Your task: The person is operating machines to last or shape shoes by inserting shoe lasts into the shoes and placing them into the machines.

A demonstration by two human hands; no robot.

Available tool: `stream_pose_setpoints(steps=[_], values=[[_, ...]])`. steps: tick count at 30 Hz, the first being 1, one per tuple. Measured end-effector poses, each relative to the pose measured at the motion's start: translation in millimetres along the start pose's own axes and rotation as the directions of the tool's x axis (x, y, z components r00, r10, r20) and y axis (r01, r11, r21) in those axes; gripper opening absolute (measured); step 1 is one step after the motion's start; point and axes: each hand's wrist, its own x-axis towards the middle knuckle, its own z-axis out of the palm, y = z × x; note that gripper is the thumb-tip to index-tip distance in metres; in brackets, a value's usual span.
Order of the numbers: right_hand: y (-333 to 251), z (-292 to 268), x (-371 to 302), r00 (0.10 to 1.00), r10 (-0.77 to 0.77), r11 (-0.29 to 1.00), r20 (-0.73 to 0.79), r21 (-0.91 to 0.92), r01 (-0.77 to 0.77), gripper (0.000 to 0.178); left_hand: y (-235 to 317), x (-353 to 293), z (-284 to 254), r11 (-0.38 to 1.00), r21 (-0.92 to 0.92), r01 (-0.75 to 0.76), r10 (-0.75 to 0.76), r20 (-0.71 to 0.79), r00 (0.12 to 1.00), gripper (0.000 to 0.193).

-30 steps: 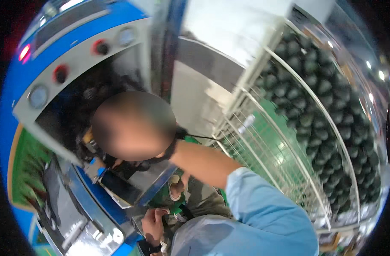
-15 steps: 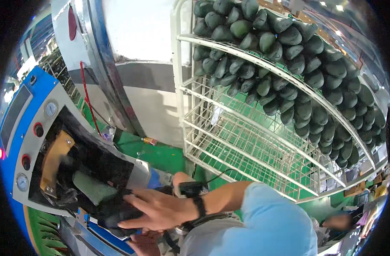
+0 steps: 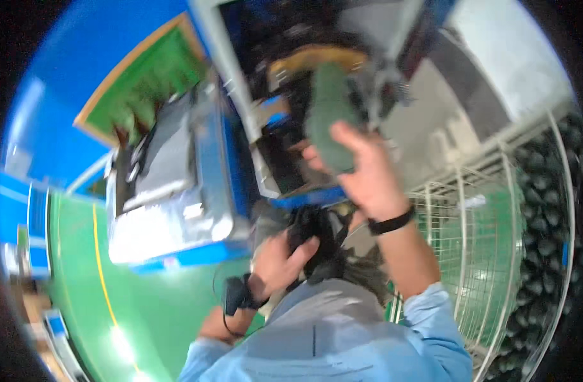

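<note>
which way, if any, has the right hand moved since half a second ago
Yes, the right hand is closer to the curved yellow-brown pad, now holding the green form.

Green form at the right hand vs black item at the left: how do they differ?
Colour: the green form is dull green; the black item is black.
Shape: the green form is long and smooth; the black item looks irregular, though blurred.
Place: the green form is farther from the shirt; the black item is close to it.
Shared: a hand touches each.
</note>
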Motion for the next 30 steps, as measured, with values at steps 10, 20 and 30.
stream_pose_setpoints(steps=[10, 20, 30], values=[[-20.6, -106.4, -189.0, 0.806, -0.503, 0.844, -0.310, -0.378, 0.381, 0.069, -22.2, -8.1, -14.4, 0.973, -0.230, -0.017, 0.021, 0.015, 1.000, 0.039], [-12.0, -134.7, -450.2, 0.033, -0.533, 0.478, -0.846, -0.268, 0.837, 0.045, -19.4, 13.6, 75.2, 0.973, -0.211, -0.094, 0.197, 0.545, 0.815, 0.037], [-160.9, -211.6, -516.7, 0.409, -0.753, 0.201, -0.515, 0.413, 0.888, 0.048, 16.8, -4.4, 114.9, 0.991, 0.063, -0.120, 0.064, 0.566, 0.822, 0.032]])
